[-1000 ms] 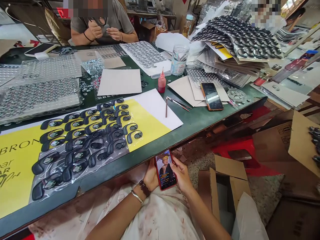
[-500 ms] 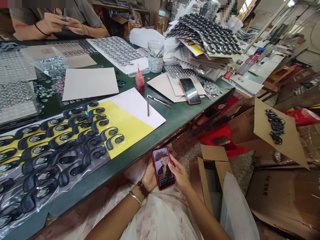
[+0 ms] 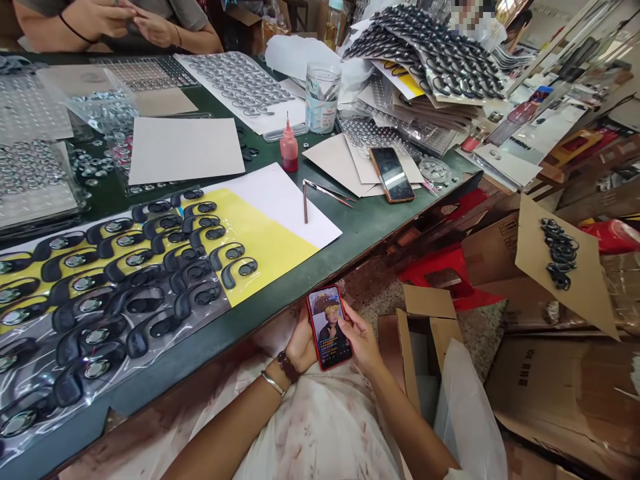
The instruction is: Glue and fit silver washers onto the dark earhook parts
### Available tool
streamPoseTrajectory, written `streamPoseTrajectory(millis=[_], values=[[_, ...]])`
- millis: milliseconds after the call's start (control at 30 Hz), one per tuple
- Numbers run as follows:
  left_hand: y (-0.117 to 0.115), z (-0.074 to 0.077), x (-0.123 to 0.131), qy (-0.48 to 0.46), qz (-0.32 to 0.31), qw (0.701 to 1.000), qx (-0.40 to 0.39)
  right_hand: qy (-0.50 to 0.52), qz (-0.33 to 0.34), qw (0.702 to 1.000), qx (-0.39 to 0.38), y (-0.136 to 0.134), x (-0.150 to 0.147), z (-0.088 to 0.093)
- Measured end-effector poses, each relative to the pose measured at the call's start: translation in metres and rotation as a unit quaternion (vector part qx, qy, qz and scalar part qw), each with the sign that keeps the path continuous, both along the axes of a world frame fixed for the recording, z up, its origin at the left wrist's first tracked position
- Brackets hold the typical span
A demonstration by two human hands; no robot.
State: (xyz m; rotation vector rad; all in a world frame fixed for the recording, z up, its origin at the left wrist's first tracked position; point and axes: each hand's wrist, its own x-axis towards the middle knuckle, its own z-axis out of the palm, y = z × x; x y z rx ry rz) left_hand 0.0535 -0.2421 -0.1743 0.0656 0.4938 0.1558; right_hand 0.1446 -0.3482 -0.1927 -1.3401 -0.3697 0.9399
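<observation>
The green tabletop (image 3: 361, 217) stretches ahead of me, with black ear-hook pieces (image 3: 114, 271) over its left part, a red bottle (image 3: 289, 148) towards its middle and a co-worker's hands (image 3: 155, 28) at its far side. Just below its near edge is my red-cased phone (image 3: 327, 327): my left fingers (image 3: 303, 327) curl around one side, my right fingers (image 3: 354, 315) close on the other, thumb over the lit screen.

We see one red-edged phone (image 3: 329, 328), its screen (image 3: 327, 333) lit.
We find it held at the lower middle of the frame, display toward us, top leaning slightly left; it shows a figure in yellow headwear above small coloured marks.
</observation>
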Motion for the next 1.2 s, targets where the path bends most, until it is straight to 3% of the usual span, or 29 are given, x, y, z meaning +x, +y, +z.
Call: streamPoseTrajectory(millis=[300, 567, 900, 1200], values=[[0.003, 0.003, -0.010, -0.006, 0.011, 1.000, -0.010, -0.011, 0.024, 1.000, 0.002, 0.006, -0.004, 0.002], [0.006, -0.006, -0.024, -0.016, 0.038, 0.999, -0.011, 0.003, 0.041, 0.999, -0.009, 0.014, -0.009, -0.002], [0.004, 0.002, -0.006, -0.014, 0.007, 0.999, -0.032, -0.024, 0.022, 0.999, 0.012, 0.004, -0.002, 0.000], [0.001, -0.002, -0.002, -0.014, -0.012, 0.999, -0.041, -0.028, 0.012, 1.000, -0.002, -0.003, 0.001, 0.000]])
